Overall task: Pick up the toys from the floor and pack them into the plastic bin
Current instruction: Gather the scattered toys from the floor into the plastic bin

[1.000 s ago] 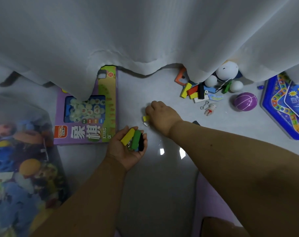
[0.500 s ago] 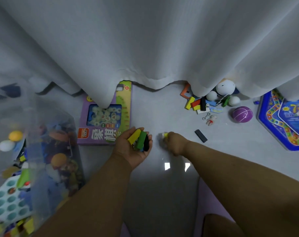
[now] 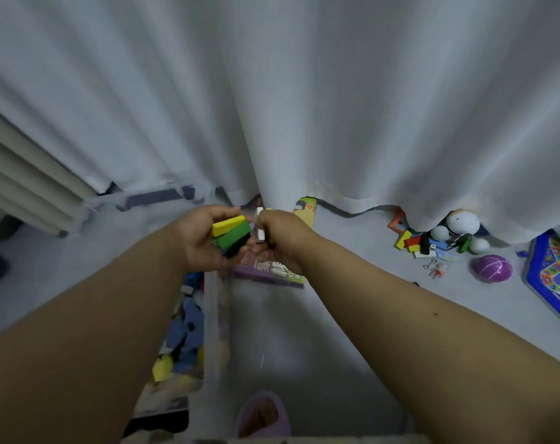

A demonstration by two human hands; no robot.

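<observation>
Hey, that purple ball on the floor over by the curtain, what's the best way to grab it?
Take the purple ball from above, fingers spread over its widest part. It is round with no handle, lies apart from the small figure to its left, and has bare floor in front, so a top-down cupping grip probably works best.

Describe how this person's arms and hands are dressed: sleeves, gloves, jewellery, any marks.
Both forearms are bare up to the frame edge: no sleeves in view. The left hand and right hand wear no gloves, rings or watch. A small dark mole marks the right forearm.
</observation>
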